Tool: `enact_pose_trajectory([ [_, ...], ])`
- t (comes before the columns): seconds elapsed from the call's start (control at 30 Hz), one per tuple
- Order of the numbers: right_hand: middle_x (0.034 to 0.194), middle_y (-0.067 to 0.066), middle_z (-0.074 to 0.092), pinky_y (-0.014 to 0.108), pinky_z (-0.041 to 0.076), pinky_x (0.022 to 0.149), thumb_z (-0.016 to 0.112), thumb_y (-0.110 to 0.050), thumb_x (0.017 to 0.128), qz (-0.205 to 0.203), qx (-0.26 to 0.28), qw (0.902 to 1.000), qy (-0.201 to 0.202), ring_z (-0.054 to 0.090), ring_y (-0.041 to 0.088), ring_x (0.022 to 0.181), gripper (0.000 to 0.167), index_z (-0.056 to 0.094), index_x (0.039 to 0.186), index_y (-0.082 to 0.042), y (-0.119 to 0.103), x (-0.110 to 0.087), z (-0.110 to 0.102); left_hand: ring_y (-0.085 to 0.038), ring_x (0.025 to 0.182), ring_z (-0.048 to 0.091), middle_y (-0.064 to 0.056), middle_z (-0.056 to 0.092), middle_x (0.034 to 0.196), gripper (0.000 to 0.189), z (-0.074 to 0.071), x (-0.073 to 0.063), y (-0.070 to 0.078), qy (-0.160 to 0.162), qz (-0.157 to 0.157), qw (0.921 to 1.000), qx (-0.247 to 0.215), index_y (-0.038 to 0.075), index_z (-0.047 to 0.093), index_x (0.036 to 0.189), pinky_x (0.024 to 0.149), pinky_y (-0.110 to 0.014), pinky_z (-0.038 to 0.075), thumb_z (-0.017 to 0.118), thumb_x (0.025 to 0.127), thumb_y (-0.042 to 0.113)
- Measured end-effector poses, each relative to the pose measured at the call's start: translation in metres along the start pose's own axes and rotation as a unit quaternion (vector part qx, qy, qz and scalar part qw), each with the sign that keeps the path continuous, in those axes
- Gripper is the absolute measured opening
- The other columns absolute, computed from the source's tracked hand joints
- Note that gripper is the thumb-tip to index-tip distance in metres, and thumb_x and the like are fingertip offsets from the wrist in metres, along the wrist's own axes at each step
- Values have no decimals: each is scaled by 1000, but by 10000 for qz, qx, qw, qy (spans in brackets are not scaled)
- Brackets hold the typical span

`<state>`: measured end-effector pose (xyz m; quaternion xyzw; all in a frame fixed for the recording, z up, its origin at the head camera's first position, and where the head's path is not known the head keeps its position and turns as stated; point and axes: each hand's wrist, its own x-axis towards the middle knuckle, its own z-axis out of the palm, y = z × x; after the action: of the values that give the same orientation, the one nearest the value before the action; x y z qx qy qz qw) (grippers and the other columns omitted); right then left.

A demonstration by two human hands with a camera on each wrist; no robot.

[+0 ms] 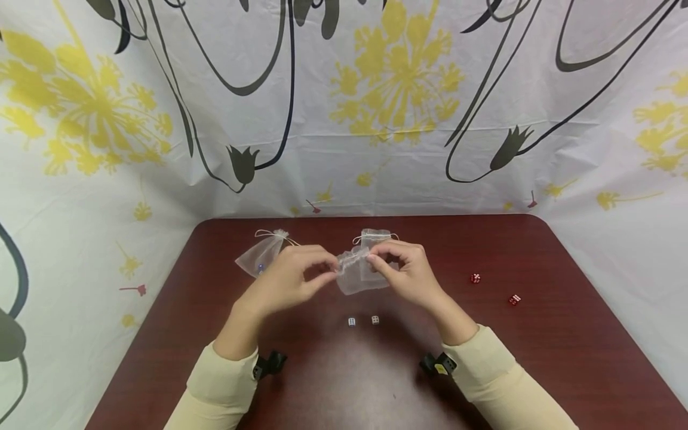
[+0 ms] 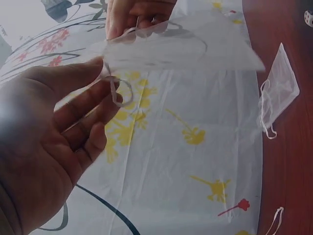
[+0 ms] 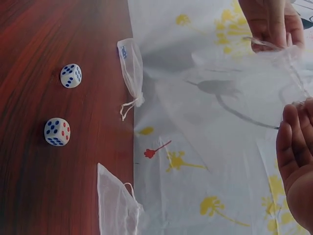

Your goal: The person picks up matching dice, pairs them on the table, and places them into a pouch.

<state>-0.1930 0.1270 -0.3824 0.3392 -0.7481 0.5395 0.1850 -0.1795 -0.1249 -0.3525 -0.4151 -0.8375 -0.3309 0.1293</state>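
Patterned cloth (image 1: 344,179) hangs behind your dark red table (image 1: 344,394); clock directions follow the head view, with the sheer bag (image 1: 349,282) at the dial's centre. Raised above the tabletop, this bag is slung between your hands, its ruffled mouth drawn out sideways; no contents show in it. Your left hand (image 1: 298,272), at nine o'clock, pinches one end of the mouth between thumb and forefinger, and a loop of drawstring (image 2: 131,93) hangs by those fingertips. Your right hand (image 1: 405,269), at three o'clock, pinches the opposite end likewise. At twelve o'clock lies a flat bag (image 1: 376,235), partly hidden; near ten o'clock lies a gathered bag (image 1: 258,257) with a blue die (image 1: 261,268) inside. Toward six o'clock rest the left white die (image 1: 352,321) and the right white die (image 1: 375,320), near each other. Around three o'clock, beyond your right hand, lie the farther red die (image 1: 475,278) and the nearer red die (image 1: 515,300). Judged from this pose, you are working the mouth open; the next move seems to call for parting its two layers evenly, without letting the drawstring tighten.
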Motion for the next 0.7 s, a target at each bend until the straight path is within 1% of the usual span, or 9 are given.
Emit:
enact_pose_trajectory([
  [0.07,77,8,69,20,48,57,72,15,84,-17,67,9999,-90,61,11,67,15,73,85,0,7,-2,1,-4,77,61,7,68,90,13,1,1,1,-200,-39,9998,92,10,76,103,71,-23,53,77,91,12],
  [0.13,77,5,69,20,48,58,72,13,85,-78,141,9997,-195,61,11,68,16,73,85,-2,10,-2,1,-6,75,60,6,66,89,18,1,2,2,-390,-83,9987,308,10,76,109,70,-23,52,76,91,15],
  [0.2,77,1,67,20,47,57,72,11,87,-138,173,9993,-293,60,11,68,17,72,85,-6,11,-3,0,-7,73,58,6,65,87,20,1,3,3,-510,-115,9967,624,11,76,109,70,-24,50,77,90,18],
  [0.3,76,-2,65,21,45,55,73,8,88,-173,180,9989,-393,58,11,67,17,72,85,-8,13,-3,-2,-9,72,57,6,66,85,17,1,3,2,-591,-112,9938,937,12,76,104,71,-29,49,78,89,20],
  [0.4,75,-1,65,21,43,55,73,9,87,-154,133,9990,-391,57,11,66,17,71,84,-7,14,-4,-3,-9,72,57,6,66,84,11,1,3,1,-596,-82,9927,1048,12,76,98,72,-31,49,79,89,19],
  [0.47,75,1,66,20,44,54,73,12,86,-153,120,9993,-334,58,11,66,17,72,85,-6,15,-4,-3,-10,74,58,6,67,85,9,1,2,1,-561,-69,9923,1102,13,76,96,73,-31,49,78,89,18],
  [0.6,76,7,68,20,44,53,73,15,84,-174,113,9996,-180,60,14,66,16,72,86,-1,16,-4,-2,-12,83,63,5,69,91,5,-3,1,5,-401,-25,9926,1149,13,76,96,79,-33,51,75,92,16],
  [0.7,78,8,69,21,45,54,73,15,83,-235,59,9996,-168,59,13,67,17,72,86,-2,18,-5,0,-13,91,66,3,70,96,5,-3,1,7,-274,59,9930,1148,11,76,97,84,-34,52,74,93,14],
])
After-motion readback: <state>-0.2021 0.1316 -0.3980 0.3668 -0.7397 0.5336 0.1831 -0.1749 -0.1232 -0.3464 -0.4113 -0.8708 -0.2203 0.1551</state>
